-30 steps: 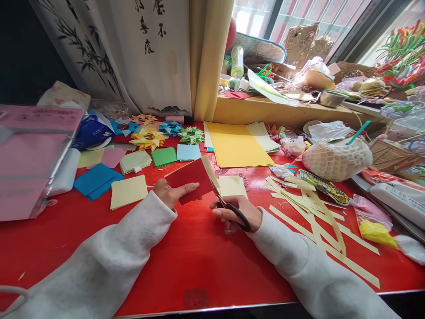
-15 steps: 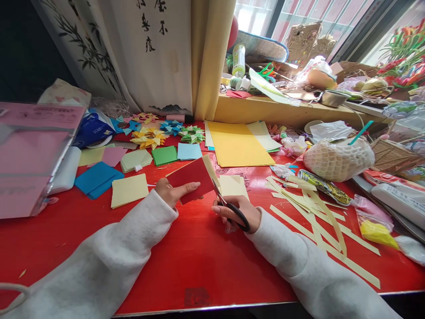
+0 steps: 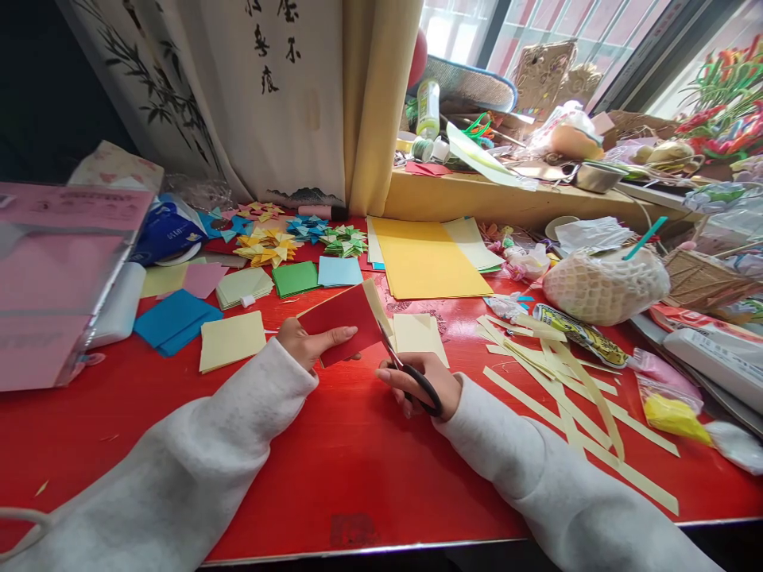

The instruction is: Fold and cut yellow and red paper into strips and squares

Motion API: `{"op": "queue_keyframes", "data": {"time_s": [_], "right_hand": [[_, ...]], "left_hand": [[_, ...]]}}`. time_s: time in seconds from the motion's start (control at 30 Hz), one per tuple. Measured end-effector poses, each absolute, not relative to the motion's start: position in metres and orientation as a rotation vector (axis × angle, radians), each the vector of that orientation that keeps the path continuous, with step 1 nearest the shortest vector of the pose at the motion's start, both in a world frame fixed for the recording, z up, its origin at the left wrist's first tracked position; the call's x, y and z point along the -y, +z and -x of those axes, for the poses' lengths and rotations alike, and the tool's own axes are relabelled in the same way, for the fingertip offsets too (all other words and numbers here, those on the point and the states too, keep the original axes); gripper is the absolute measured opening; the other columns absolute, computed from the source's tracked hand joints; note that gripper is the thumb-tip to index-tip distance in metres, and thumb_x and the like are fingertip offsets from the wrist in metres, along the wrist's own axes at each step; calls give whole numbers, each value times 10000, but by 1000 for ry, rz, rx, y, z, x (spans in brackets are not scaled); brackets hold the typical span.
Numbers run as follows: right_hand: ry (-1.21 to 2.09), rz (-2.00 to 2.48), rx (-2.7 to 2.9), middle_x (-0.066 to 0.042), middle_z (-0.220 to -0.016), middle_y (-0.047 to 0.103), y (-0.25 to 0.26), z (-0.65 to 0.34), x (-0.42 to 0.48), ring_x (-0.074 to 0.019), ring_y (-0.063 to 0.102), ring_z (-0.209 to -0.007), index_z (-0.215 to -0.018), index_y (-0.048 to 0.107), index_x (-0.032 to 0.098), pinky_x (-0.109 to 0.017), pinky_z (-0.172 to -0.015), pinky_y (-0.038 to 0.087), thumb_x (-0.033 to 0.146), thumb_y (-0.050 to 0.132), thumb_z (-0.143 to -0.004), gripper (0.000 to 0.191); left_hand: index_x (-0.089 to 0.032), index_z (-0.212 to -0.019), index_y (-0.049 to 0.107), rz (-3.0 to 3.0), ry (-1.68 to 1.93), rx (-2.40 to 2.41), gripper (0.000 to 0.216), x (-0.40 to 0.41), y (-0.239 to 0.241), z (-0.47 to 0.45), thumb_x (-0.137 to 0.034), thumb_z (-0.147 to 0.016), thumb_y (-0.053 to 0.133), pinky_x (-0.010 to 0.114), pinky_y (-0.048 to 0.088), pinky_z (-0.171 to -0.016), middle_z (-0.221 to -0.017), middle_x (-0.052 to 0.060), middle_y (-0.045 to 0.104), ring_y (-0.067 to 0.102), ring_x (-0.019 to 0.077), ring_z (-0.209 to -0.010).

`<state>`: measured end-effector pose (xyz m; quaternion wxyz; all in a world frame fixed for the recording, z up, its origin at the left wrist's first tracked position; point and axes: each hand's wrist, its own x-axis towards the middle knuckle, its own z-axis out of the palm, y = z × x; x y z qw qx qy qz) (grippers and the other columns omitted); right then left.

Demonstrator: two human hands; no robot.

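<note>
Over the middle of the red table, my left hand (image 3: 310,343) pinches a red paper square (image 3: 342,318), thumb on top. Pale yellow paper (image 3: 377,303) shows behind it, jutting past its right edge. My right hand (image 3: 426,381) grips black-handled scissors (image 3: 424,386), its fingers through the loops. The blades meet the papers' right edge; how far apart they stand is hard to tell. A stack of cream squares (image 3: 419,334) lies just behind the scissors, and another cream stack (image 3: 232,340) is left of my left hand.
Several cut cream strips (image 3: 572,397) lie to the right. Large yellow sheets (image 3: 432,258) are at the back, beside folded paper stars (image 3: 268,246). Blue squares (image 3: 177,319) and a pink packet (image 3: 65,286) are on the left. A netted white bundle (image 3: 605,282) stands right, below the cluttered sill.
My right hand and the scissors have shifted slightly left and down along the papers' edge. My left hand holds the papers nearly in the same place.
</note>
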<state>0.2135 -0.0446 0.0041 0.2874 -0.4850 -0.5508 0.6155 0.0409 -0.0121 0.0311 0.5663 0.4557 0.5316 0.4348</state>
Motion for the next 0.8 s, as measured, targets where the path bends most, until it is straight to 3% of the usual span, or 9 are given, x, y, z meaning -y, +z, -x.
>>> {"op": "queue_keyframes", "data": {"time_s": [0.5, 0.8], "right_hand": [[1559, 1285, 1451, 66, -377, 388, -4, -213, 48, -60, 371, -298, -612, 467, 167, -189, -316, 284, 419, 547, -638, 266], [1559, 1305, 1447, 62, -405, 396, -4, -211, 47, -61, 386, -306, -649, 480, 160, -187, -307, 297, 441, 555, -621, 293]], "left_hand": [[-106, -571, 642, -1112, 984, -1274, 215, 14, 33, -41, -306, -499, 669, 342, 519, -546, -481, 87, 623, 612, 270, -592], [-79, -556, 641, -1124, 978, -1241, 202, 15, 33, -43, -275, -515, 669, 342, 518, -605, -510, 111, 633, 613, 275, -612]]}}
